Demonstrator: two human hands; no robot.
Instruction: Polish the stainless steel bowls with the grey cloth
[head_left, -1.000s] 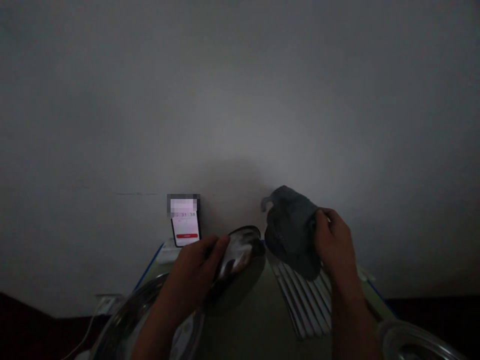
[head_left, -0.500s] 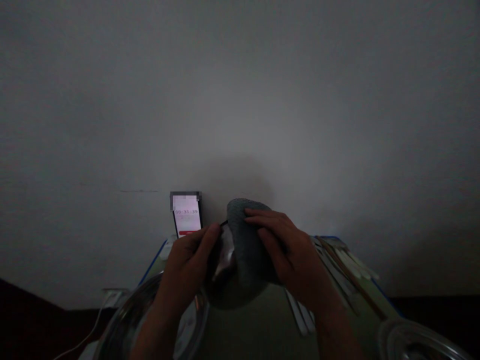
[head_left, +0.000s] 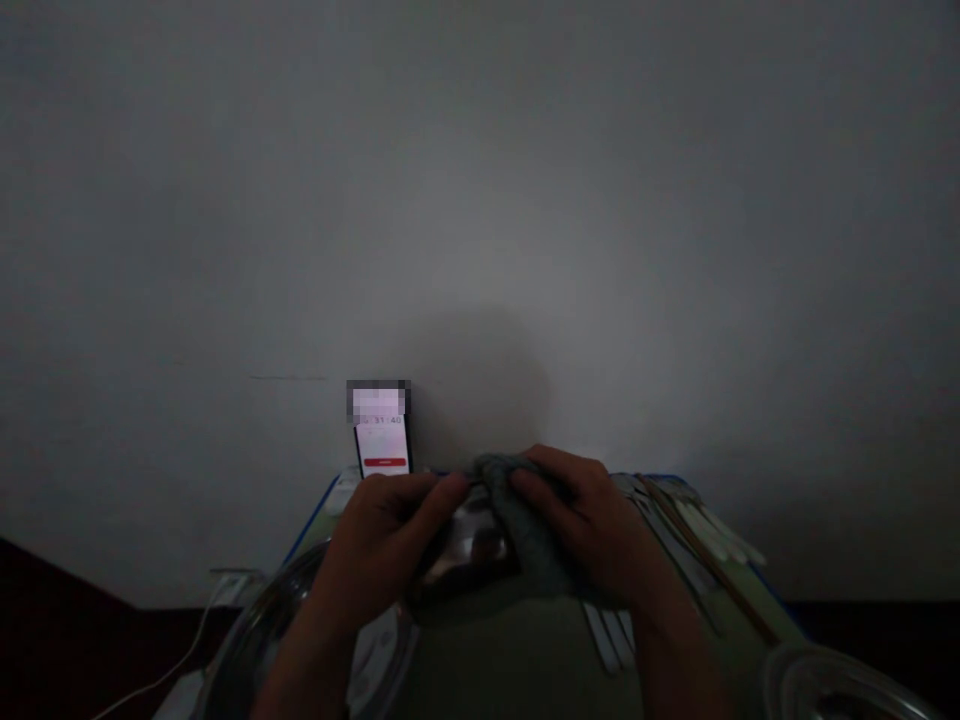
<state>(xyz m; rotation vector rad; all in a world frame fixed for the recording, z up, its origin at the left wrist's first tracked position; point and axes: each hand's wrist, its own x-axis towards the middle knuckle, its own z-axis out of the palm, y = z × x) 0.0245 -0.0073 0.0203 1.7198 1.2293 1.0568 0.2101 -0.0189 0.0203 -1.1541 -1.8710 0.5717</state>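
In the dim middle of the head view I hold a shiny metal bowl (head_left: 472, 540) above the table, tilted, its far side partly hidden. My left hand (head_left: 390, 535) grips its left rim, thumb on top. A grey-green cloth (head_left: 529, 535) is folded over the bowl's right edge. My right hand (head_left: 592, 520) is closed around the cloth, pinching it against the rim with the thumb on the near side.
A phone (head_left: 384, 445) showing a running timer leans on the wall. A large metal basin (head_left: 251, 620) stands at left. At right lie white-handled utensils (head_left: 716, 530), a brown stick (head_left: 720, 575) and metal utensils (head_left: 607, 640). A round rimmed container (head_left: 832, 665) sits at bottom right.
My right hand and the cloth have moved down and slightly right, and the cloth is now bunched over the rim. The bowl has tilted, and my left hand has shifted slightly right.
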